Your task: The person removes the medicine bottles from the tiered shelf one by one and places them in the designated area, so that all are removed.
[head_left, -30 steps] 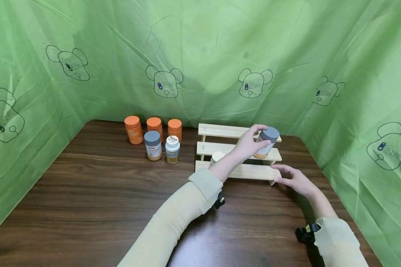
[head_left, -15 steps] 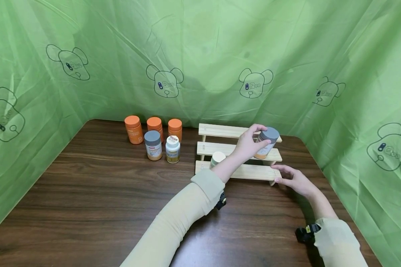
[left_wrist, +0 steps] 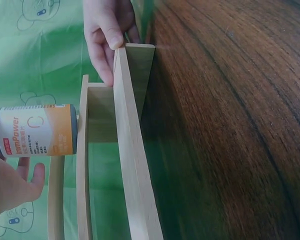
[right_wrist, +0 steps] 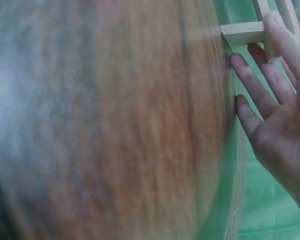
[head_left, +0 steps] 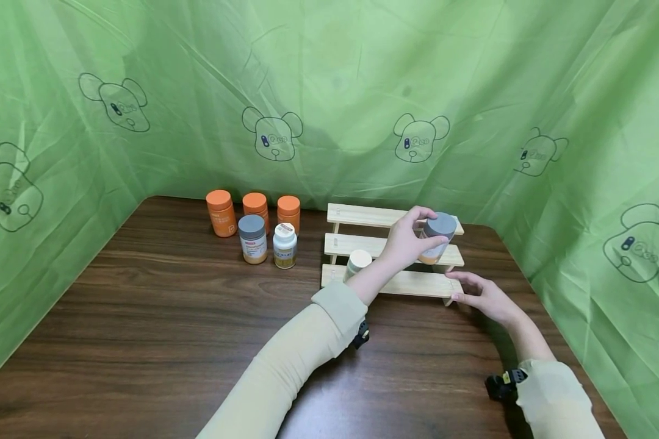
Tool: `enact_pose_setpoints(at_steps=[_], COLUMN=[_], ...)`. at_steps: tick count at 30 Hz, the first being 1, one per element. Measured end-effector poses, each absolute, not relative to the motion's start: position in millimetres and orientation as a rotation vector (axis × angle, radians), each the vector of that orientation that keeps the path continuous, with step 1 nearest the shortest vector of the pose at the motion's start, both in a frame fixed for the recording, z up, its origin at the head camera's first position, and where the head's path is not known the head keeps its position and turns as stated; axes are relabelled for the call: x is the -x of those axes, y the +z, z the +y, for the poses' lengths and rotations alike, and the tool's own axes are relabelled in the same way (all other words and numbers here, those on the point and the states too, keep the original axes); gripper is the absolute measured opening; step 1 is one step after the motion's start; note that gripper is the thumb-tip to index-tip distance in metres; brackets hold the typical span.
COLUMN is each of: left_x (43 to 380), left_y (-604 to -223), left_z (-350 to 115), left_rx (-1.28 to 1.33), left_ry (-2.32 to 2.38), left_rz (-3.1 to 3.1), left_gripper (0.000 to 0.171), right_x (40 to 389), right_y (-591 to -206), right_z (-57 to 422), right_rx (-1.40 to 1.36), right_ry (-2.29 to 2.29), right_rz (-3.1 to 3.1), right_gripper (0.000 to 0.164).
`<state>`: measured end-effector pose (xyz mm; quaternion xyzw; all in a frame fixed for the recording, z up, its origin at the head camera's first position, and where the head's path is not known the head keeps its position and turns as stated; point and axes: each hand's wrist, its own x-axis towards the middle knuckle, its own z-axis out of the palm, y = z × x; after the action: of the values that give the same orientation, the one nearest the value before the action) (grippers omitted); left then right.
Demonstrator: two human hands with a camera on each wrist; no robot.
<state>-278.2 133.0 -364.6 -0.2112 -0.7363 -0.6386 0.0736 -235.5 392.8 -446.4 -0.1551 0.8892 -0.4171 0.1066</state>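
My left hand (head_left: 406, 241) holds a supplement bottle (left_wrist: 37, 131) with a grey lid, white label and orange lower part, thumb on one side and fingers on the other. In the head view this bottle is upright at the right end of the middle tier of a three-tier wooden display rack (head_left: 357, 245); its base meets or nearly meets the board. My right hand (head_left: 486, 299) pinches the right end of the lowest tier between thumb and fingers, the other fingers spread in the right wrist view. A white-capped bottle (head_left: 359, 260) stands on the lowest tier's left, partly hidden by my left forearm.
Left of the rack, several bottles stand on the dark wooden table (head_left: 143, 317): orange ones (head_left: 221, 213) at the back, a grey-lidded one (head_left: 252, 239) and a white one with a gold label (head_left: 285, 246) in front. Green cloth (head_left: 329, 73) encloses the back and sides.
The grey-lidded bottle in my left hand has shifted slightly downward and its lid has tilted a little. My right hand stays at the rack's end.
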Motion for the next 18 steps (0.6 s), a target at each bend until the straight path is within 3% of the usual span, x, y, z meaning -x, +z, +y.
enact_pose_setpoints(at_steps=[18], left_x=[268.8], left_y=[-353.7], left_z=[117.0], left_rx=[0.508], left_ry=[-1.913], left_rz=[-2.25], left_gripper=[0.042], right_x=[235.2], right_y=[-446.0], right_z=[392.8], right_rx=[0.479], right_ry=[-1.197], right_rz=[2.65], right_gripper=[0.049])
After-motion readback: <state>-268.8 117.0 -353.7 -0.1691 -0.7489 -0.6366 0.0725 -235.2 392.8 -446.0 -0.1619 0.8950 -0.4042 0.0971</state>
